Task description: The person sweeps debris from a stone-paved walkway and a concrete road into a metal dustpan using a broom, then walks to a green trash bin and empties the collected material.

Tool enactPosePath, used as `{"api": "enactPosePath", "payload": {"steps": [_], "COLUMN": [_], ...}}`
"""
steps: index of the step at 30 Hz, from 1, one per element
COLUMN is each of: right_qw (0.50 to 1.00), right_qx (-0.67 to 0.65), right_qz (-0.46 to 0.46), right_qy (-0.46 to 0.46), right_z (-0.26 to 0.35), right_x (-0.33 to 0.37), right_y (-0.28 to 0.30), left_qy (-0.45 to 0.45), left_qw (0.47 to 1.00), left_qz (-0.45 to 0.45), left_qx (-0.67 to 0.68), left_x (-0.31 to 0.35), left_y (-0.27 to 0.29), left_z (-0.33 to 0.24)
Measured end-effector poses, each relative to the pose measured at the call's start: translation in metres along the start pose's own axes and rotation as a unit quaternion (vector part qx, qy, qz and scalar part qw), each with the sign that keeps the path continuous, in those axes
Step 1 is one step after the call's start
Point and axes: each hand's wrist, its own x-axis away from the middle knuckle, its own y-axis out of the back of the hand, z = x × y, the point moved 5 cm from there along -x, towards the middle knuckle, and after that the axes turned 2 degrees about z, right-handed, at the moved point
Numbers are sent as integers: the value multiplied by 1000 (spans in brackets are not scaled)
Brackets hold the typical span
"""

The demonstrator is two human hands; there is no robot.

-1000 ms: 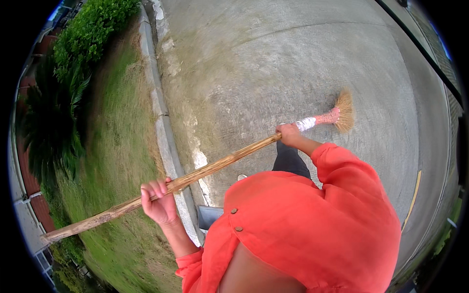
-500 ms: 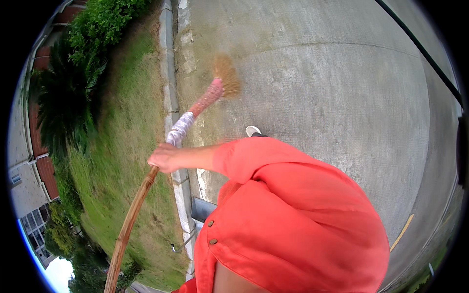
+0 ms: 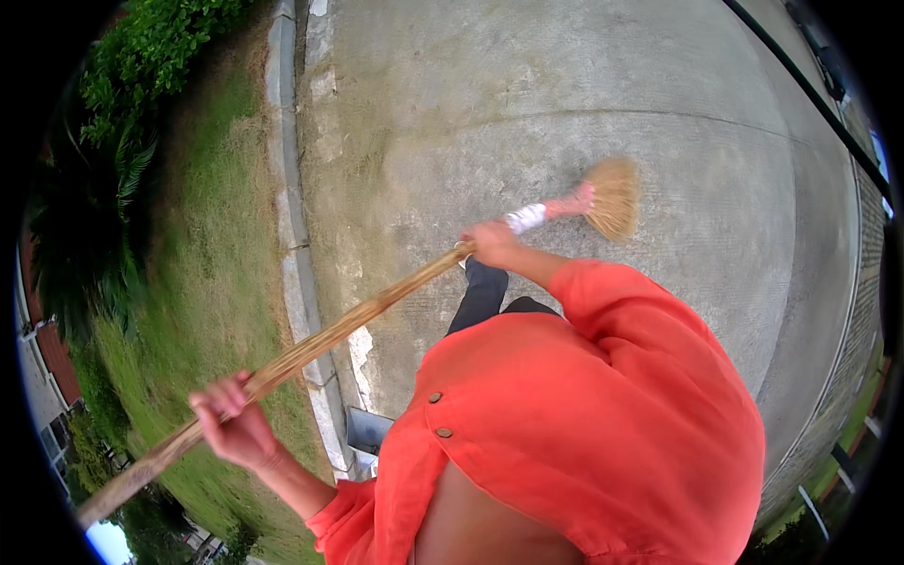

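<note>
A long wooden-handled broom (image 3: 325, 341) lies aslant across my front, from low on the left to its straw head (image 3: 614, 200) over the concrete. Low on the handle, just above its white and pink wrapping, my right hand (image 3: 494, 245) is closed round it. Farther up, over the grass side, my left hand (image 3: 234, 422) has its fingers curled at the handle, partly hidden behind the wood. The straw fans out near the ground and is slightly blurred.
A grey metal dustpan (image 3: 367, 430) stands beside the stone kerb (image 3: 294, 235), partly behind my red shirt. Grass (image 3: 202, 273) and dark shrubs (image 3: 94, 207) border the left. A dark pole (image 3: 810, 89) crosses the upper right. Concrete pavement (image 3: 659, 94) spreads ahead and right.
The broom head has swung from near the kerb to the right, my right hand moving with it. The handle has tilted flatter, and my left hand has come into view on its upper part.
</note>
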Motion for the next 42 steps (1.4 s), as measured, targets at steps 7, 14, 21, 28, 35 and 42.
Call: {"api": "enactPosePath", "payload": {"steps": [7,14,21,28,35,42], "right_qw": [930,893,995,962,850,865], "right_qx": [-87,-85,80,42,-124,-83], "right_qz": [40,66,30,131,88,122], "right_qy": [355,437,51,237,505,480], "right_z": [291,264,-102,-68,135,43], "right_x": [-112,-75,-112,-180,-209,-217], "right_y": [69,131,201,253,354,417], "left_qy": [-335,-339,-47,-125,-366,-295], "left_qw": [881,922,988,981,797,901], "left_qz": [-175,-144,-138,-135,-304,-265], "left_qx": [-286,-120,57,-65,-371,-176], "left_x": [42,39,-148,-183,-143,-162], "left_y": [-53,-32,-100,-247,-402,-302], "left_z": [-190,-224,67,-23,-138,-122]}}
